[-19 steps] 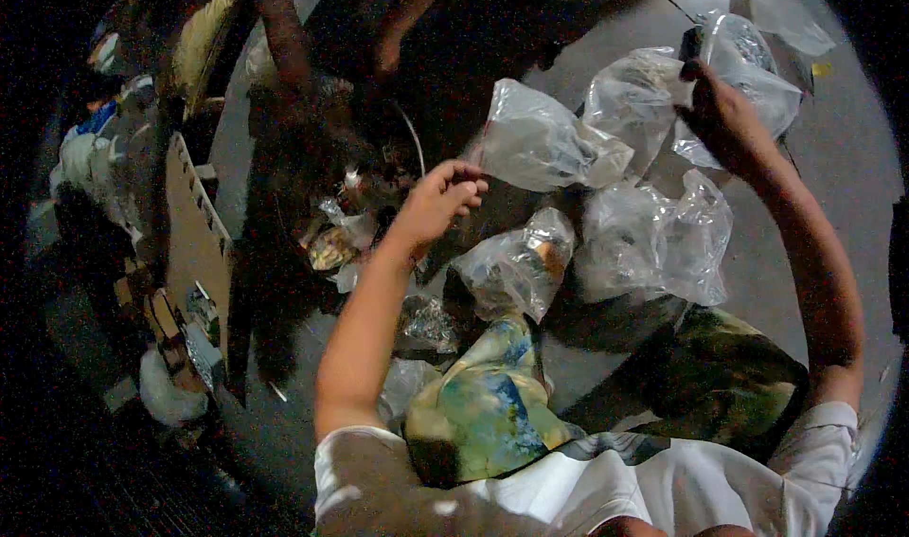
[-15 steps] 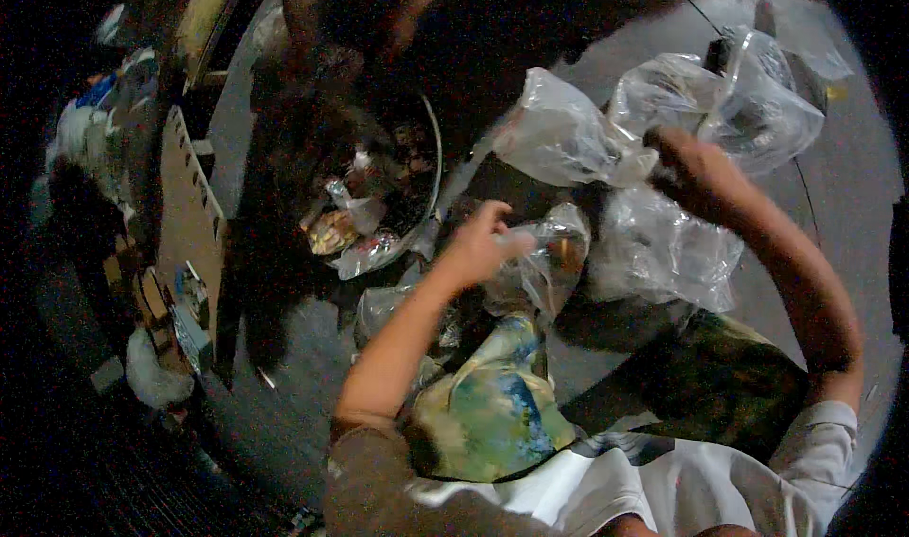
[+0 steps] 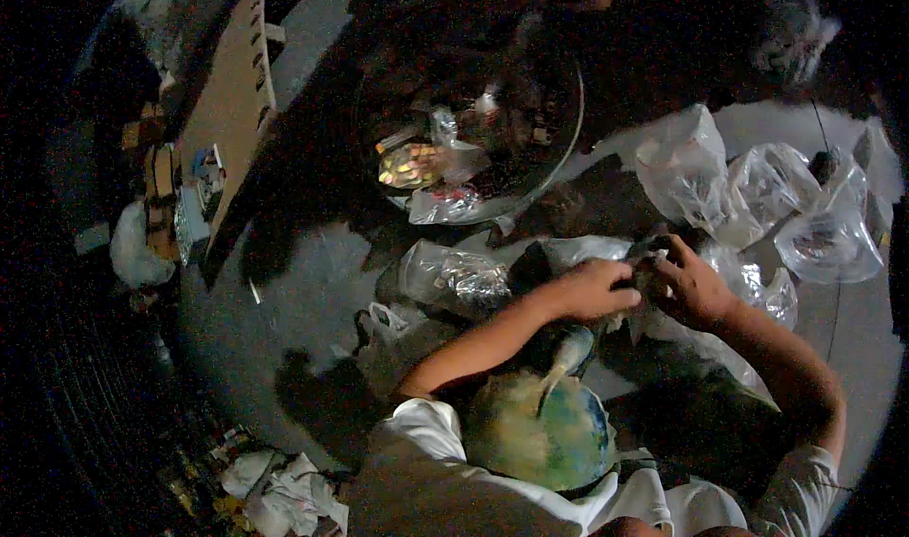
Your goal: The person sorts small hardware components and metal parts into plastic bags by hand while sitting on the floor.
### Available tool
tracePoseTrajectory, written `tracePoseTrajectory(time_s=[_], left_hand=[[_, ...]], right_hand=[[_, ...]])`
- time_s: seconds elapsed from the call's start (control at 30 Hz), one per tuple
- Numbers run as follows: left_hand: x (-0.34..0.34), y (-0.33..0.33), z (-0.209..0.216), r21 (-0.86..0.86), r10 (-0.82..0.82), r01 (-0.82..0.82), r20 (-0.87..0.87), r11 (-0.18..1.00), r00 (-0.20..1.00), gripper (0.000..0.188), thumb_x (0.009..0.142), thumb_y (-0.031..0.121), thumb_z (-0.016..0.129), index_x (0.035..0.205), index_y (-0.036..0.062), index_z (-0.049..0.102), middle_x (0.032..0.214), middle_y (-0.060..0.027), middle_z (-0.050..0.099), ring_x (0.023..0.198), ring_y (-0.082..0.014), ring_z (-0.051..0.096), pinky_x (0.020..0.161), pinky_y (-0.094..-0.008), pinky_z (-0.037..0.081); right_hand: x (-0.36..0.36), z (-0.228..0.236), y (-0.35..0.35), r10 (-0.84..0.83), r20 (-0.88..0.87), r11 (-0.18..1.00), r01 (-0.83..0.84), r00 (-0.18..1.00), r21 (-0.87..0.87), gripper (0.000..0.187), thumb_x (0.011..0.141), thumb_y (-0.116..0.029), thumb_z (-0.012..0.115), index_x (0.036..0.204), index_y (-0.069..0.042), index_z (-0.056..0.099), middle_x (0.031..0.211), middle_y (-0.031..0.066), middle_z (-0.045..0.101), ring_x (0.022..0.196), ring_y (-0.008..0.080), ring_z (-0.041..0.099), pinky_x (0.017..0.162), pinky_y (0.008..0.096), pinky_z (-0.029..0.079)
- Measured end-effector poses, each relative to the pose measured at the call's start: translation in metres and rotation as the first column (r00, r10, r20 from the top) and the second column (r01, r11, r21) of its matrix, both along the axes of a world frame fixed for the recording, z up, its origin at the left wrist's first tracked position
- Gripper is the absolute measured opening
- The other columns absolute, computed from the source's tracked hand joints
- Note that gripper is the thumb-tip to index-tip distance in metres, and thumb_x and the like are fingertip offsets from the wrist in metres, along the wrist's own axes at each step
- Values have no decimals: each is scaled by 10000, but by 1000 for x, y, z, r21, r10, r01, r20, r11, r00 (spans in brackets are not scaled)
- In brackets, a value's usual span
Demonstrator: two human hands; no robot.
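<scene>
Left hand (image 3: 603, 289) and right hand (image 3: 696, 286) near each other, fingers curled, grips too unclear to tell, clear plastic bag (image 3: 585, 249) just beyond the left hand, more bags (image 3: 684, 166) far right

The person's hands, well apart a moment ago, have come together, close in front of the body. I saw the right hand (image 3: 696, 289) up among the clear plastic bags (image 3: 684, 175), then over a bunched part; now it is lower, nearer the body, fingers curled inward. The left hand (image 3: 598, 289) has swung right to meet it, its forearm lying flatter. The head has turned too, so the round container's pale rim (image 3: 579, 120) shows farther right. A crumpled white heap (image 3: 284, 494) has come into view at lower left.
</scene>
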State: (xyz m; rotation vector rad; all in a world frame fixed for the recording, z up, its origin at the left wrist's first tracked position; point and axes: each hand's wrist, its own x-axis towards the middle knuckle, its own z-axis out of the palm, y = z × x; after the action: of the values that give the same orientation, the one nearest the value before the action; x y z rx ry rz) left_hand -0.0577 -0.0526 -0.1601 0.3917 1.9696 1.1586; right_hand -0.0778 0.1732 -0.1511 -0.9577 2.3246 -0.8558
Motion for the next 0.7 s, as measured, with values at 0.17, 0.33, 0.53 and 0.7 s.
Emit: tracePoseTrajectory(time_s=[0.17,0.33,0.53,0.7], left_hand=[[-42,-83,-38,79,469,-613,-722,786,509,206,688,99,587,862,30,500,995,-169,485,912,-306,447,809,-410,347],[-84,-144,-46,-183,484,-899,-790,397,375,773,748,131,620,1332,18,126,1318,-238,230,1186,-372,308,975,-445,239],[-82,-208,-71,231,978,-950,61,-210,-202,296,834,129,497,1100,8,446,1093,-135,473,934,-222,491,778,-339,408],[-86,-176,-26,121,608,-756,682,-643,-407,257,831,270,481,1042,123,463,976,-19,523,687,-190,494,660,-322,444]], right_hand=[[-9,-4,-11,-67,56,975,78,996,-208,287,711,-95,609,988,-58,540,1047,216,488,920,395,498,769,410,438],[-12,8,-10,-68,90,997,71,994,-35,368,687,-108,624,1034,-44,522,1152,213,432,876,380,536,754,390,469],[-12,6,-9,-43,86,999,41,995,16,357,683,-81,611,1026,-39,522,1161,213,423,899,385,528,757,408,469],[-16,7,-4,-49,117,996,39,992,79,366,678,-76,607,1033,-38,527,1158,215,422,908,388,525,769,406,467]])
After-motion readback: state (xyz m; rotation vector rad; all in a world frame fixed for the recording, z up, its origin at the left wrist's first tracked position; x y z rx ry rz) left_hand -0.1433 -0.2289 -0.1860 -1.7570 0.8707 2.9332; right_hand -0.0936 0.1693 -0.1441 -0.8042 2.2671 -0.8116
